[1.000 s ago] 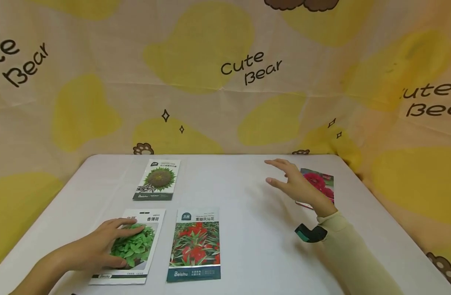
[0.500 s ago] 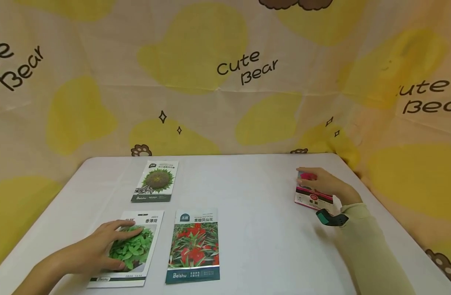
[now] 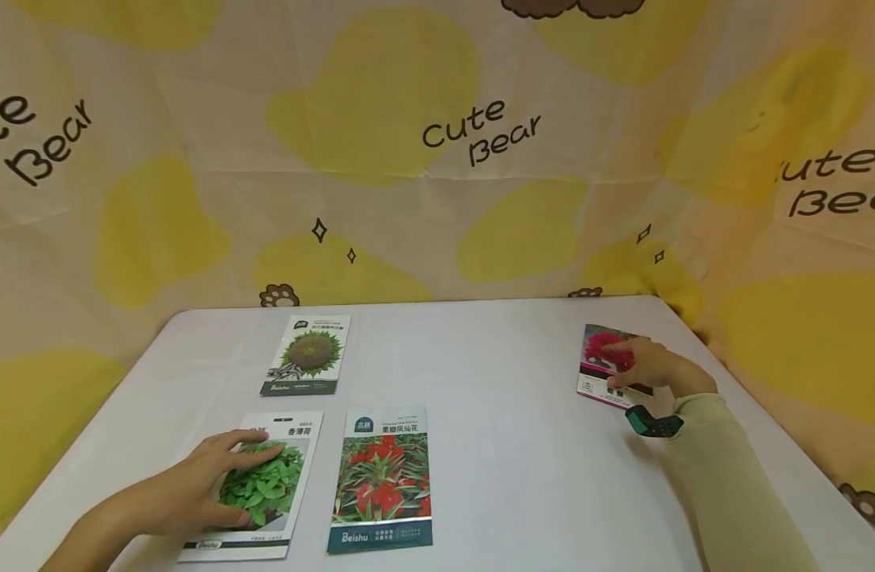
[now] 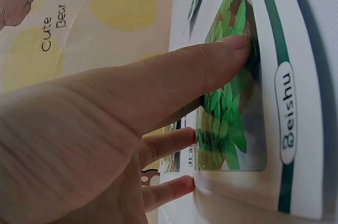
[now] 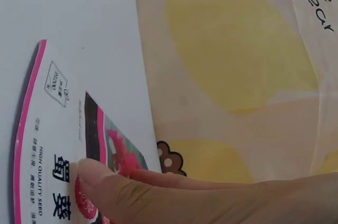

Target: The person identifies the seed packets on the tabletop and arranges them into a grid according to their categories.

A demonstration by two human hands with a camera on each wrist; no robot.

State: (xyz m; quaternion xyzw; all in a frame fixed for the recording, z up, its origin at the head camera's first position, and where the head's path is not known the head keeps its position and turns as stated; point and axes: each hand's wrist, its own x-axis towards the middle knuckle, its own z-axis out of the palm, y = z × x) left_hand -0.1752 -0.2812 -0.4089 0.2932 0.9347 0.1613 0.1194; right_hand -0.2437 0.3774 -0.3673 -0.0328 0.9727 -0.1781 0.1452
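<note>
Right hand (image 3: pixel 648 364) now pinches the pink packet (image 3: pixel 603 365), edge lifting; left hand (image 3: pixel 187 485) lies flat on the mint packet (image 3: pixel 265 485). Lift slowly, thumb underneath.

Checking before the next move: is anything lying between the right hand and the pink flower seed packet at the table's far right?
Nothing visible does. The right hand already rests on the pink flower seed packet, thumb on its printed face. Bare white table separates it from the other packets.

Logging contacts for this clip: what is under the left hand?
The left hand rests flat on the green-leaf seed packet, which lies on the white table. The hand covers part of the leaf picture.
</note>
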